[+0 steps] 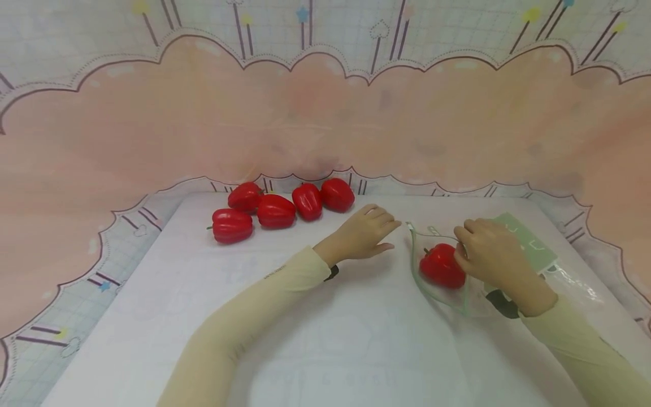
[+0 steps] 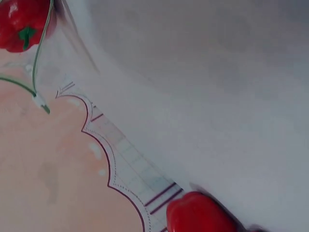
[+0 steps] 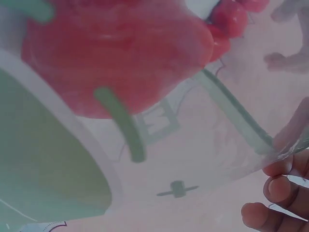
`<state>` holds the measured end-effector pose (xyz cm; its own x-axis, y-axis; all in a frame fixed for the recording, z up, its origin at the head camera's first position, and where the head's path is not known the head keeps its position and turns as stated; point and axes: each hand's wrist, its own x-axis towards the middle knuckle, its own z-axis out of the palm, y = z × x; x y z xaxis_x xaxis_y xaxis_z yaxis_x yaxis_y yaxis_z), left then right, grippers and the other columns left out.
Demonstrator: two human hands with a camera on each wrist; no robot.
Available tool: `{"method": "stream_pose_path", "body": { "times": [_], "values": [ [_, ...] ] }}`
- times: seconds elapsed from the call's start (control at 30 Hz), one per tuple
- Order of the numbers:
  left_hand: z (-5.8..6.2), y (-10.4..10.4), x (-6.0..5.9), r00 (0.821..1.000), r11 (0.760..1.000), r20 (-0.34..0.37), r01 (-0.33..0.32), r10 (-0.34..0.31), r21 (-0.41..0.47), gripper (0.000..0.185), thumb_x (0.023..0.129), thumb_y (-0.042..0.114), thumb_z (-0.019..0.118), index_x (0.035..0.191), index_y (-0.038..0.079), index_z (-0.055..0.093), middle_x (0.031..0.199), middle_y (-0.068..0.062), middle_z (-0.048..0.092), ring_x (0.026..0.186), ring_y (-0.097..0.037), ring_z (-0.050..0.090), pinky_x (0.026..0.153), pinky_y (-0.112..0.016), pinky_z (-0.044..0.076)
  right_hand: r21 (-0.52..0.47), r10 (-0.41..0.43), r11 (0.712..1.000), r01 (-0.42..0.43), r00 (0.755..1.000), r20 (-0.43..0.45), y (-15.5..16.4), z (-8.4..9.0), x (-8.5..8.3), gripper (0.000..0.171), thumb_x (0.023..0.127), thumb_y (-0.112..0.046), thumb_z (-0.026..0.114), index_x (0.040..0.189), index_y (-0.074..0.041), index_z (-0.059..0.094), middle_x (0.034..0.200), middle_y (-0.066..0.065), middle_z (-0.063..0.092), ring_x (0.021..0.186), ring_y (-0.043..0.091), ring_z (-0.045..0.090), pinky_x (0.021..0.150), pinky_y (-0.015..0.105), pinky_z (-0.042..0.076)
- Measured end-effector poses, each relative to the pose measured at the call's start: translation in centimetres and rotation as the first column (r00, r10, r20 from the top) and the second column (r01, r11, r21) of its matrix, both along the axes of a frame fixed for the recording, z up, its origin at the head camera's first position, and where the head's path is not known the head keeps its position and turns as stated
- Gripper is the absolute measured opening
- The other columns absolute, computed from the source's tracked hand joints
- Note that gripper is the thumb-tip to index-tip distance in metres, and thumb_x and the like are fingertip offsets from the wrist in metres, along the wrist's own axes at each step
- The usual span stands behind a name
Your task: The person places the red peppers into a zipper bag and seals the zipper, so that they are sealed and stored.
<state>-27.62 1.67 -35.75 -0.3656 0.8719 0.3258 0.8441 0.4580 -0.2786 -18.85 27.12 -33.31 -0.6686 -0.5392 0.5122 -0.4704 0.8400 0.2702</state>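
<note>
A red bell pepper [image 1: 439, 265] lies inside the mouth of a clear plastic bag [image 1: 564, 280] with green trim, on the right of the white table. My right hand [image 1: 465, 249] curls over the bag's top edge against the pepper. In the right wrist view its fingertips [image 3: 277, 188] pinch the clear film, and the pepper [image 3: 116, 53] fills the frame behind it. My left hand [image 1: 390, 234] rests flat on the table just left of the bag's rim [image 1: 413, 249], fingers relaxed and holding nothing. The left wrist view shows the bagged pepper [image 2: 21, 24] but not the hand.
Several more red peppers [image 1: 277, 210] lie in a cluster at the back of the white sheet [image 1: 325, 339], left of my hands; one pepper [image 2: 198, 215] shows in the left wrist view. A pink scalloped backdrop [image 1: 325, 124] rises behind and around the table.
</note>
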Motion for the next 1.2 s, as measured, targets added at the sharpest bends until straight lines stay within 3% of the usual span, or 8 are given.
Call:
{"method": "stream_pose_path", "body": {
  "times": [0.17, 0.4, 0.63, 0.8, 0.97, 1.2],
  "values": [
    [0.5, -1.5, -0.3, 1.000, 0.998, 0.011, 0.001, -0.002, 0.060, 0.049, 0.087, 0.040, 0.061, 0.128, 0.013, 0.057, 0.123, -0.003, 0.063, 0.116, -0.019, 0.056, 0.106, -0.036, 0.040, 0.005, -0.009, 1.000, 0.009, 1.000, 0.024, 0.0, 0.0, 0.0, 0.015, 0.063, -0.006, 0.067, 0.070, -0.003, 0.054, 0.058, 0.005, 0.043, 0.054, 0.018, 0.037, 0.048, 0.027, 0.035],
    [0.5, -3.6, -1.1, 0.996, 0.992, -0.086, -0.007, 0.017, 0.123, 0.051, 0.084, 0.040, 0.064, 0.126, 0.011, 0.057, 0.117, -0.003, 0.065, 0.111, -0.018, 0.058, 0.104, -0.035, 0.042, 0.008, -0.018, 1.000, 0.018, 0.999, 0.038, 0.0, -0.1, 0.1, 0.015, 0.063, -0.006, 0.068, 0.070, -0.002, 0.055, 0.058, 0.005, 0.044, 0.054, 0.018, 0.038, 0.049, 0.029, 0.037],
    [0.3, -5.7, -2.0, 0.987, 0.978, -0.137, -0.061, 0.089, 0.199, 0.053, 0.081, 0.040, 0.068, 0.124, 0.010, 0.059, 0.114, -0.005, 0.066, 0.107, -0.020, 0.059, 0.100, -0.035, 0.044, 0.012, -0.030, 0.999, 0.030, 0.998, 0.046, 0.1, -0.1, 0.2, 0.016, 0.063, -0.007, 0.069, 0.071, -0.002, 0.056, 0.059, 0.006, 0.046, 0.055, 0.019, 0.039, 0.049, 0.029, 0.039],
    [-0.2, -7.0, -2.8, 0.978, 0.949, -0.076, -0.166, 0.192, 0.267, 0.055, 0.078, 0.040, 0.070, 0.124, 0.010, 0.059, 0.116, -0.006, 0.065, 0.108, -0.022, 0.058, 0.100, -0.038, 0.044, 0.005, -0.020, 1.000, 0.020, 0.999, 0.029, 0.2, -0.2, 0.1, 0.015, 0.063, -0.006, 0.067, 0.069, -0.002, 0.055, 0.058, 0.006, 0.045, 0.054, 0.019, 0.039, 0.049, 0.029, 0.038],
    [-0.9, -7.9, -3.5, 0.956, 0.909, 0.002, -0.279, 0.293, 0.310, 0.055, 0.079, 0.038, 0.070, 0.124, 0.010, 0.057, 0.117, -0.008, 0.063, 0.109, -0.023, 0.058, 0.100, -0.040, 0.044, -0.003, -0.009, 1.000, 0.009, 1.000, 0.015, 0.2, -0.2, 0.0, 0.014, 0.063, -0.005, 0.067, 0.068, -0.002, 0.054, 0.057, 0.005, 0.043, 0.053, 0.018, 0.037, 0.048, 0.028, 0.036],
    [-1.6, -8.1, -4.9, 0.936, 0.867, 0.049, -0.343, 0.350, 0.362, 0.052, 0.079, 0.036, 0.071, 0.120, 0.007, 0.058, 0.113, -0.011, 0.064, 0.106, -0.026, 0.058, 0.098, -0.041, 0.046, 0.000, -0.035, 0.999, 0.035, 0.999, 0.040, 0.1, -0.3, 0.0, 0.017, 0.063, -0.006, 0.070, 0.071, -0.002, 0.055, 0.059, 0.005, 0.045, 0.054, 0.017, 0.038, 0.047, 0.027, 0.037]
  ]
}}
